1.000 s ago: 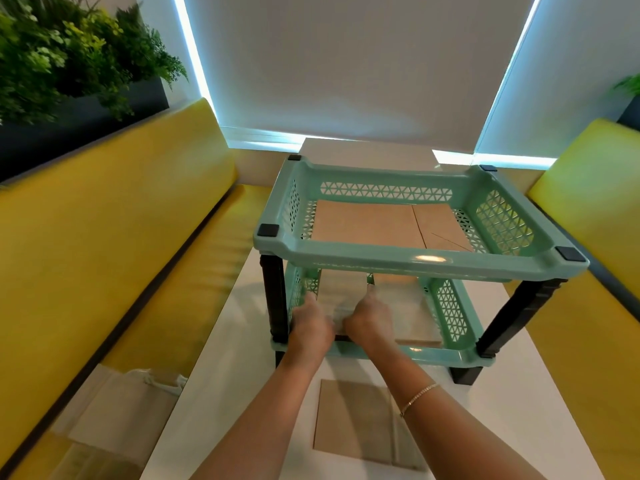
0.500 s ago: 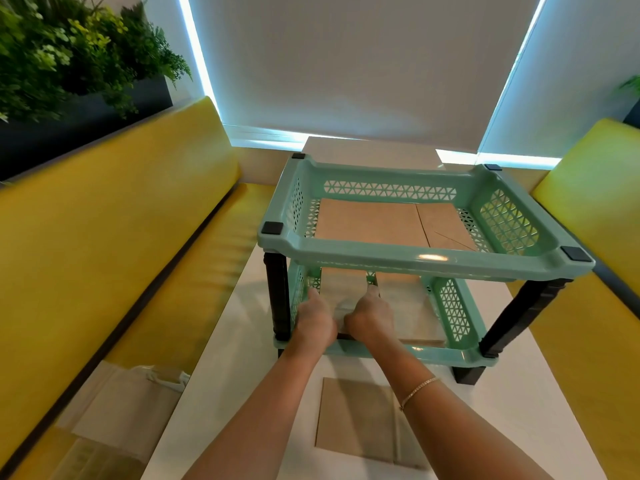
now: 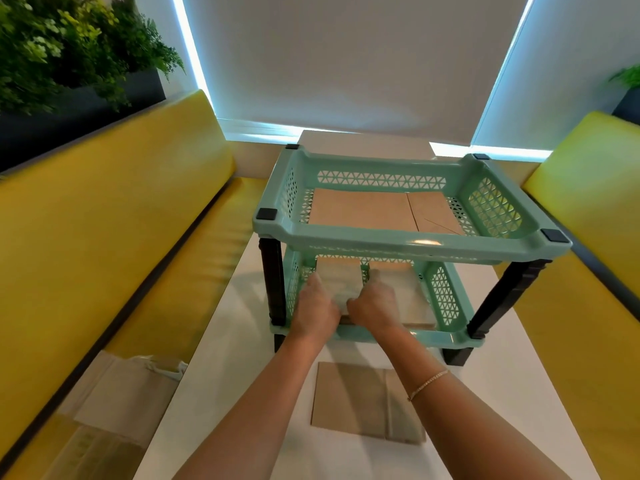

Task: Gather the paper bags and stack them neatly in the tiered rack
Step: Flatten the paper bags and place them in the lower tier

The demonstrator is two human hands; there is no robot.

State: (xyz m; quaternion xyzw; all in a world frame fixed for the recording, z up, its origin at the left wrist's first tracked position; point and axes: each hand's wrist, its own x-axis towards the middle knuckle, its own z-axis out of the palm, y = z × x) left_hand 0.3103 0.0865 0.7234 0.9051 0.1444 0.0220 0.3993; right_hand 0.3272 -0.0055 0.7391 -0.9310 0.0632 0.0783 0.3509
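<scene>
- I have both hands reaching into the lower tier of the mint-green tiered rack (image 3: 408, 242), which stands on the white counter (image 3: 519, 393) straight ahead of me.
- My left hand (image 3: 317, 311) grips the left edge of a folded paper bag (image 3: 341, 284), fingers curled round it; the motion blur hides the exact finger placement.
- My right hand (image 3: 375, 303) holds the same bag on its right edge, thumb on top, a thin bracelet (image 3: 427, 384) on that wrist.
- The bag between my hands lies tilted, its near end at the front lip of the lower tier, its far end inside.
- Just right of my right hand, another brown bag (image 3: 412, 299) lies flat in the lower tier.
- Above my hands, the upper tier holds flat brown bags (image 3: 363, 209) side by side.
- Below my forearms, near me, one more flat paper bag (image 3: 356, 400) rests on the counter.
- Far to the left of my left arm, a pale bag with handles (image 3: 131, 389) lies on the yellow bench (image 3: 104, 254).
</scene>
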